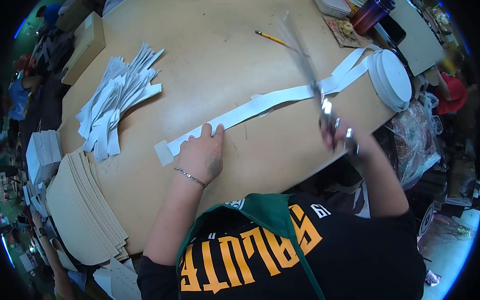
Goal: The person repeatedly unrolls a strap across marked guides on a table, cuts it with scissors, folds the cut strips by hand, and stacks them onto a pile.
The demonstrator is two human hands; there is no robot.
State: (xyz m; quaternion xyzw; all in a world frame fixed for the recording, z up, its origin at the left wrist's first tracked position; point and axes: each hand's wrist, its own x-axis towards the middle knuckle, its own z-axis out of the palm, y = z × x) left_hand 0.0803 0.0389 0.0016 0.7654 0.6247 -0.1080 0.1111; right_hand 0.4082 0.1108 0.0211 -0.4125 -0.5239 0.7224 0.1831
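One tan table [194, 61], cluttered room [12, 211] — left fingers [206, 131] spread on white strip [259, 106], right fingers [328, 139] around scissors [320, 98]

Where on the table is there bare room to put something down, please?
The largest bare patch of the table lies between the pile of cut strips and the pencil, beyond the long white strip. A smaller one lies nearer the body, between the left hand and the right hand. The right side is crowded, around the bottle and white roll.
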